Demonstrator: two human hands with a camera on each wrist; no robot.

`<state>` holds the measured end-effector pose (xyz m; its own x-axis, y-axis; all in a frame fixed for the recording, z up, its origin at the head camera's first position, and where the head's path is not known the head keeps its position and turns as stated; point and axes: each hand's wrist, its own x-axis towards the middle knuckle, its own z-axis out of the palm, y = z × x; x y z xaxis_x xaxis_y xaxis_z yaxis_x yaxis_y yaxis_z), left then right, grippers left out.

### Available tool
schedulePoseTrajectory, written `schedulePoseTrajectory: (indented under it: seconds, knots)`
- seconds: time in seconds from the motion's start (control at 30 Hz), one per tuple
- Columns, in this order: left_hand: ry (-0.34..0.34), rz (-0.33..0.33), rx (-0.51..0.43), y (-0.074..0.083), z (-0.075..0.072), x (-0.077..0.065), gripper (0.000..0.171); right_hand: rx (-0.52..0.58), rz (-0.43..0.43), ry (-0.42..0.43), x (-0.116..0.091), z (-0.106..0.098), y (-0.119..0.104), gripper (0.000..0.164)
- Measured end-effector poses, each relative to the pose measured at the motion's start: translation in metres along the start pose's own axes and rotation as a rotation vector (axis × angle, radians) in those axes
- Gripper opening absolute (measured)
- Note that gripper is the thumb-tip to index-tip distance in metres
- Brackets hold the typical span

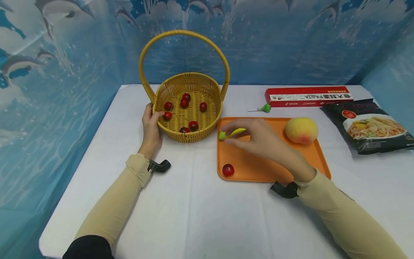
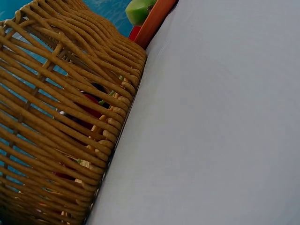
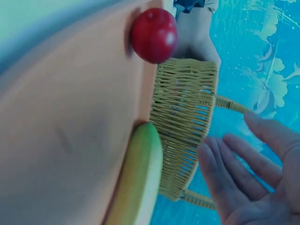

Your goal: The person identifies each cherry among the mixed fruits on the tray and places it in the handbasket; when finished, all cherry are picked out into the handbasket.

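My left hand [image 1: 151, 131] grips the left rim of a yellow wicker basket [image 1: 188, 136], thumb over the edge. Several dark red cherries [image 1: 203, 107] lie inside it. My right hand [image 1: 260, 138] hovers over an orange tray [image 1: 255, 172], fingers extended and apart. Beneath those fingers lies a small yellow banana with a green end [image 1: 222, 136], partly hidden in the head view. In the right wrist view, a gap shows between the banana [image 3: 140, 173] and the hand [image 3: 255, 178]. One more cherry [image 1: 228, 170] sits in the tray's near left corner.
A peach [image 1: 302, 130] rests at the tray's right side. Behind the tray are a green lollipop [image 1: 266, 108] and a red pasta box [image 1: 307, 97]. A black food packet [image 1: 368, 126] lies at the far right. The basket's tall handle [image 1: 184, 32] arches upward.
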<state>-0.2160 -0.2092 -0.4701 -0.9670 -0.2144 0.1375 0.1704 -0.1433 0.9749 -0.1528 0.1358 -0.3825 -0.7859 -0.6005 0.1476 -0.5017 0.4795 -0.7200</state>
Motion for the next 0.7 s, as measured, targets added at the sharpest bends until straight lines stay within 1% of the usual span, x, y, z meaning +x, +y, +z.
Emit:
schedulePoseTrajectory:
  seconds: [0.17,0.27,0.43,0.53,0.7]
  knots:
    - [0.012,0.000,0.006,0.000,0.001,0.001,0.059,0.079,0.021,-0.124,-0.004,0.004,0.006,0.038]
    - [0.011,-0.001,0.014,0.001,0.000,0.000,0.060,0.110,0.046,-0.225,-0.005,0.005,0.009,0.040]
    - [0.000,0.009,0.013,0.004,-0.001,0.000,0.060,0.026,0.033,-0.368,-0.007,0.007,0.013,0.040]
    - [-0.004,0.010,0.013,0.003,0.000,0.000,0.061,0.026,0.033,-0.424,-0.009,0.010,0.015,0.040]
    - [0.005,-0.002,0.015,0.000,0.000,-0.003,0.061,0.056,0.061,-0.478,-0.012,0.019,0.017,0.041]
